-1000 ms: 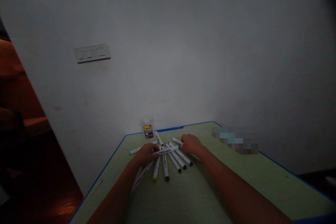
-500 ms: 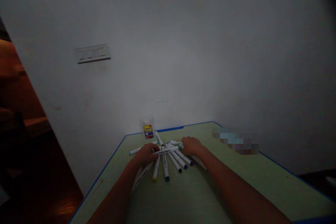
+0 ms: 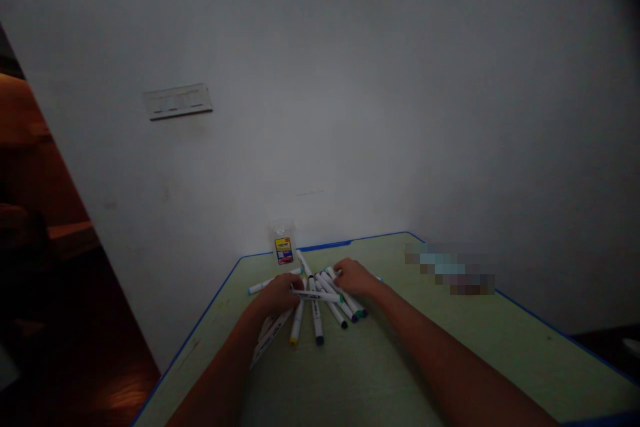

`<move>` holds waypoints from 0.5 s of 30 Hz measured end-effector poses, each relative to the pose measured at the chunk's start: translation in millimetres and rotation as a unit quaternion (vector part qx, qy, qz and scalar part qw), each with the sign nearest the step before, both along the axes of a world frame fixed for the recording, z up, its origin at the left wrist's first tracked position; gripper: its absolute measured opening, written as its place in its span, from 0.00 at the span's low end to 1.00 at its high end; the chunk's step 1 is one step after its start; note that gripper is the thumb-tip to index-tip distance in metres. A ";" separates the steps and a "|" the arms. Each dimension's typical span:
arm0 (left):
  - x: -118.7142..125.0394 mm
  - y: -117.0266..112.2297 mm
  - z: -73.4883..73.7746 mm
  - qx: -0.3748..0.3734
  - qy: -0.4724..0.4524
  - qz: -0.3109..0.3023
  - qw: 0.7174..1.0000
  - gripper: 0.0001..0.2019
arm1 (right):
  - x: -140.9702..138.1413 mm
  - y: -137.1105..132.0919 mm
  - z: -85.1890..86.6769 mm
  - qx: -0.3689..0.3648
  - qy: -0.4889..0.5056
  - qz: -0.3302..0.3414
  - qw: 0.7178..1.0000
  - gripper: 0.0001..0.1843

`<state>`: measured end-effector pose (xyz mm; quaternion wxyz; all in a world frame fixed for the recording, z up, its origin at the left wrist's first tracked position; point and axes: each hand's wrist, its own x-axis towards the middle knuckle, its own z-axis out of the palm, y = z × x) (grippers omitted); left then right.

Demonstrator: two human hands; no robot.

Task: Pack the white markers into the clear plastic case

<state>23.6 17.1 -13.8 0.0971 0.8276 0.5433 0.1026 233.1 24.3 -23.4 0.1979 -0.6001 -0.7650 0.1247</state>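
Note:
My left hand (image 3: 281,292) is closed on a white marker with a green end (image 3: 317,295), which sticks out to the right across other markers. My right hand (image 3: 354,277) has its fingers bent and pinched at the top of a white marker (image 3: 345,295) on the right side of the fan. Several white markers lie spread below and between the hands, among them one with a yellow end (image 3: 296,327) and one with a dark end (image 3: 317,320). More markers (image 3: 270,335) are partly hidden by my left wrist. A light-blue-ended marker (image 3: 381,279) peeks out behind my right hand.
A clear plastic case (image 3: 284,247) with a yellow and blue label stands at the table's back edge by the wall. The green table (image 3: 450,353) has a blue rim. A blurred-out patch (image 3: 450,270) covers something at the right edge. A white panel (image 3: 177,102) is on the wall.
My right hand has moved left towards the fan, and a green-ended marker now lies beside the purple-ended ones. The marker in my left hand has tipped, its far end lower.

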 end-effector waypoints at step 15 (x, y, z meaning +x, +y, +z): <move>1.6 -3.7 3.3 -0.011 -0.023 -0.015 1.000 0.13 | -1.9 -2.5 2.5 0.016 -0.006 0.008 1.000 0.09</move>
